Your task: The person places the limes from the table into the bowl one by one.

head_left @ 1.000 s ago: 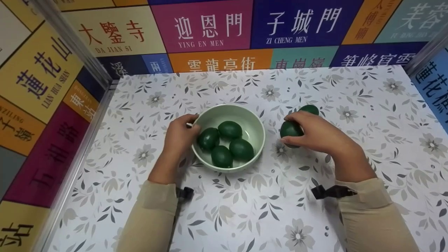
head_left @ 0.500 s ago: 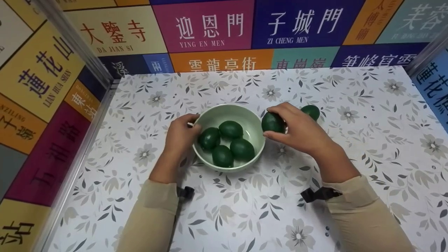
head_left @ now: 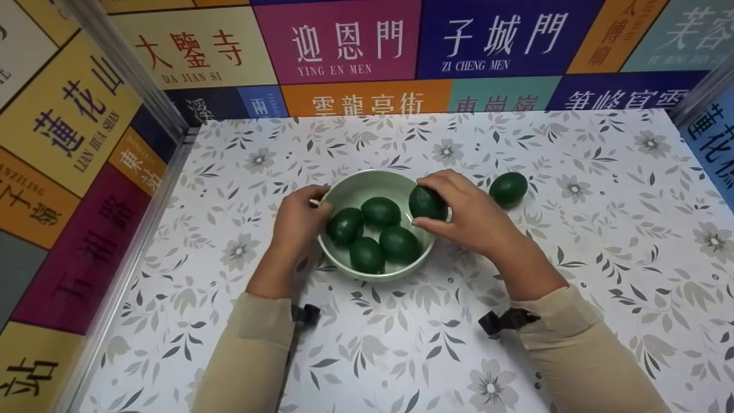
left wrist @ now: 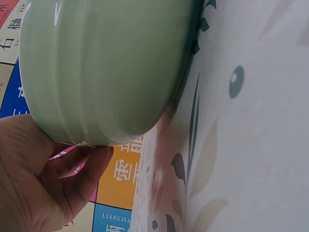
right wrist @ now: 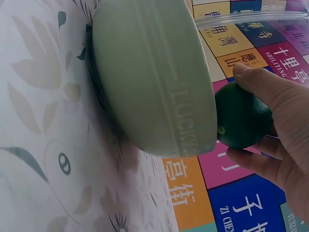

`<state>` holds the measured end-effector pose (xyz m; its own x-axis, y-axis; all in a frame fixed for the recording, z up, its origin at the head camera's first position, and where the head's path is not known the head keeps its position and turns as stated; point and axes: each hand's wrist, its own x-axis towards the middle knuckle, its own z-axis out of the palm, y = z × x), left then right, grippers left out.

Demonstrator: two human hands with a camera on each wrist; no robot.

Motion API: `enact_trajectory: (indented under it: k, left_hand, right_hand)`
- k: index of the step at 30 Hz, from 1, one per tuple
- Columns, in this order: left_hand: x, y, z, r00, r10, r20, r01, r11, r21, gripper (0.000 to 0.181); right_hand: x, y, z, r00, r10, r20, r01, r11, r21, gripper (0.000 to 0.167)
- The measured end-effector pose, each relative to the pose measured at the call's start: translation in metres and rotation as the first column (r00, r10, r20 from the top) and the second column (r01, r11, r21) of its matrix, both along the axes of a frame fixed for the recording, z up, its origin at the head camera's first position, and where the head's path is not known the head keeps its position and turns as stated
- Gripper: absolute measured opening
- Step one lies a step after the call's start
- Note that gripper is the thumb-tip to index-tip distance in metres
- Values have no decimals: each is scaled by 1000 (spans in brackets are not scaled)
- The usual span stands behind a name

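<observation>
A pale green bowl (head_left: 375, 274) stands on the patterned table, with several dark green limes (head_left: 367, 255) inside. On its left side my left hand (head_left: 299, 217) grips the rim, the thumb at the edge and the fingers against the outer wall; the left wrist view shows these fingers (left wrist: 87, 169) curled at the bowl. My right hand (head_left: 470, 212) pinches another lime (head_left: 425, 202) between thumb and fingers over the bowl's right rim. In the right wrist view this lime (right wrist: 241, 116) is just above the rim. One more lime (head_left: 508, 189) lies on the table beyond the right hand.
A white tabletop (head_left: 367, 355) with a printed leaf and flower pattern lies under everything. Colourful panels with Chinese lettering (head_left: 350, 43) stand along the back and sides. Black straps with small cameras (head_left: 507, 321) sit on both wrists.
My right hand has carried its lime leftward from the table to over the bowl's right rim. The lime lying on the table is now fully in sight. My left hand stays at the bowl.
</observation>
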<state>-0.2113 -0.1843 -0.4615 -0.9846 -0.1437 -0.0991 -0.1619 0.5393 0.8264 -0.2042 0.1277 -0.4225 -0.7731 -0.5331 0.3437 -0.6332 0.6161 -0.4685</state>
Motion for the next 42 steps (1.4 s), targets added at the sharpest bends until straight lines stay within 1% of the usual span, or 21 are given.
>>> enact_trajectory:
  k: [3,8,15,19,24,29,33,36,42]
  left_hand:
    - [0,0,0,1000,0,1,0,1000,-5,42]
    - [1,2,0,1000,-1,-5,1,1000,-1,42]
    - [1,2,-1,999,-13,-35,13,1000,1,42]
    - [2,1,-1,998,-18,-54,18,1000,-10,42]
    - [2,0,-2,999,-15,-48,14,1000,-18,42]
    - [1,0,-1,999,-13,-33,13,1000,-13,41]
    - [1,0,-1,999,-16,-32,16,1000,-1,42]
    - [1,0,-1,999,-20,-34,20,1000,-1,42]
    - [1,-2,-2,999,-19,-50,18,1000,-12,42]
  right_hand:
    - [0,-5,-3,1000,4,-1,-4,1000,9,64]
    - [-2,-11,-9,1000,2,22,-3,1000,18,64]
    - [-3,-14,-16,999,-24,31,21,996,85,64]
    - [-4,-16,-17,998,-24,54,18,994,108,64]
    - [-4,-18,-16,997,-11,74,1,991,136,61]
    - [-2,-21,-16,997,-28,72,13,980,200,59]
    - [-1,-22,-17,998,-19,56,7,976,219,58]
    - [-1,-23,-17,999,-1,42,-8,977,212,53]
    - [-1,-24,-16,999,38,24,-42,976,212,32]
